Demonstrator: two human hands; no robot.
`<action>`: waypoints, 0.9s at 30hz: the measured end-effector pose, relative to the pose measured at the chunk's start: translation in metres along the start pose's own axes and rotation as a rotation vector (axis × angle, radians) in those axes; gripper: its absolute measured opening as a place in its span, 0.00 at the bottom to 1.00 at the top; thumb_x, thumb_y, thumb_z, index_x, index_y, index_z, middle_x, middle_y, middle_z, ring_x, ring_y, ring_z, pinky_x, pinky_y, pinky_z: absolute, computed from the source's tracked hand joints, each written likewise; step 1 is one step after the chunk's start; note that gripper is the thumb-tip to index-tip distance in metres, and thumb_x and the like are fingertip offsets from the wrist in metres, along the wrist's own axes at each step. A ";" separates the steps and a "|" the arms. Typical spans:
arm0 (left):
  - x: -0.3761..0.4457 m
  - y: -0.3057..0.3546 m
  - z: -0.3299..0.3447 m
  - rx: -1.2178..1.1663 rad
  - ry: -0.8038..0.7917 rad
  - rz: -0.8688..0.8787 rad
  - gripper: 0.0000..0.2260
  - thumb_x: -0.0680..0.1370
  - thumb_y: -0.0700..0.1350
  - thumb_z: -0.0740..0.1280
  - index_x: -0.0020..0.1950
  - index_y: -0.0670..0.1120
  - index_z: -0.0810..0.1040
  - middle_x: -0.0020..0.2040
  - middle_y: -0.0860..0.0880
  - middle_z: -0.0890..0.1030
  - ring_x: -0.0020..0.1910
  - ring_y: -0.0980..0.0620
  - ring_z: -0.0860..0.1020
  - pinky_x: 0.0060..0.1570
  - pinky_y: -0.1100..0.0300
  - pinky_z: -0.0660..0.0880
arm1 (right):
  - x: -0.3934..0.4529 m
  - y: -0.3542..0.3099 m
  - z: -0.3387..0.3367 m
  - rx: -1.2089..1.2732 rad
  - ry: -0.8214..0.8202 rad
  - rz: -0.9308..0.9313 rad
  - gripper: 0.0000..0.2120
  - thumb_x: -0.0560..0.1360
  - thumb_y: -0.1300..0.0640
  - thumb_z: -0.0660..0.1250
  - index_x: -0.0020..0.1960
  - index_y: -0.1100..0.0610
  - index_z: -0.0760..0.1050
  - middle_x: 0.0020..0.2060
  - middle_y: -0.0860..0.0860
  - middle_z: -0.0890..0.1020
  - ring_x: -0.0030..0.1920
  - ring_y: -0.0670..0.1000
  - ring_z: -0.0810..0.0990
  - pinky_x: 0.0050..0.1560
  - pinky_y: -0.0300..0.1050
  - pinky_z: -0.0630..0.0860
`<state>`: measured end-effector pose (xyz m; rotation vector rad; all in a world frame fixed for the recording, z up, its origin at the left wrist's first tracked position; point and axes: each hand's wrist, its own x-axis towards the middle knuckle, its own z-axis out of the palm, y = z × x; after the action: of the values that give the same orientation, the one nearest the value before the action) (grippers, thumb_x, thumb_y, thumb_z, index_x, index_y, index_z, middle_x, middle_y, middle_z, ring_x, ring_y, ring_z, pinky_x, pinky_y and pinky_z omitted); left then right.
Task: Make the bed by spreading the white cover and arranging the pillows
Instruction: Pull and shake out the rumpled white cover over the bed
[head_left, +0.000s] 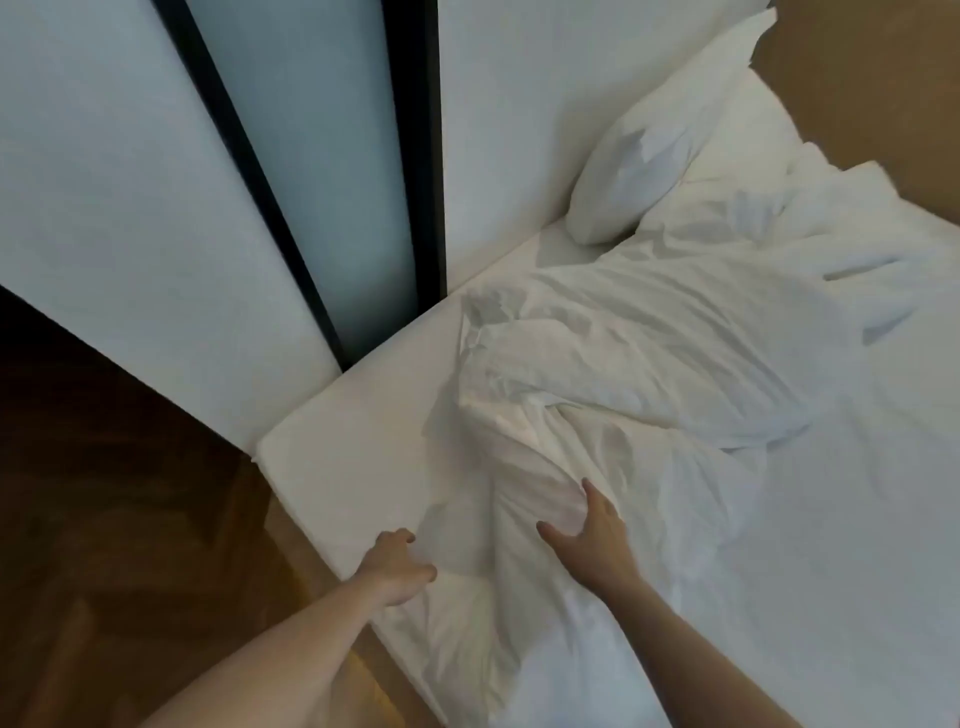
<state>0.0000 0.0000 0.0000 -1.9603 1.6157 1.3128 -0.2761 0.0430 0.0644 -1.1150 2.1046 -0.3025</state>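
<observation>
The white cover (649, 364) lies crumpled in a long heap across the bed (353, 436), running from the near edge toward the head. A white pillow (654, 140) leans against the wall at the far end. My left hand (397, 564) is at the near edge of the mattress with its fingers curled into the cover's edge. My right hand (592, 535) holds a bunched fold of the cover, thumb and fingers spread around it. Part of the mattress sheet at the left corner is bare.
A white wall with a dark-framed frosted panel (322, 171) runs along the bed's left side. Dark wooden floor (104, 519) lies at the lower left. A brown headboard (862, 78) stands at the top right.
</observation>
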 end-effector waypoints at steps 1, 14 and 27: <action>0.012 -0.003 0.004 0.003 -0.010 -0.004 0.38 0.70 0.58 0.72 0.77 0.49 0.66 0.73 0.46 0.69 0.68 0.44 0.75 0.62 0.57 0.74 | 0.012 0.000 0.010 -0.035 0.016 0.000 0.51 0.71 0.35 0.72 0.83 0.53 0.50 0.79 0.52 0.61 0.78 0.56 0.61 0.76 0.52 0.62; 0.032 0.003 -0.034 0.112 0.171 0.169 0.25 0.78 0.68 0.58 0.63 0.55 0.82 0.61 0.50 0.84 0.58 0.45 0.82 0.55 0.53 0.78 | -0.016 -0.029 -0.027 0.274 0.359 -0.095 0.03 0.76 0.53 0.71 0.46 0.52 0.81 0.35 0.44 0.83 0.39 0.43 0.81 0.40 0.48 0.76; -0.061 0.050 -0.210 0.267 0.483 0.176 0.25 0.75 0.72 0.59 0.57 0.56 0.80 0.56 0.47 0.82 0.48 0.44 0.79 0.43 0.54 0.76 | -0.189 0.049 -0.144 0.660 0.790 0.241 0.14 0.73 0.46 0.67 0.48 0.57 0.76 0.40 0.54 0.81 0.44 0.57 0.79 0.46 0.57 0.75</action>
<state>0.0549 -0.1251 0.1777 -2.1047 2.0943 0.6461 -0.3373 0.2044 0.2347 -0.3492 2.4500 -1.3760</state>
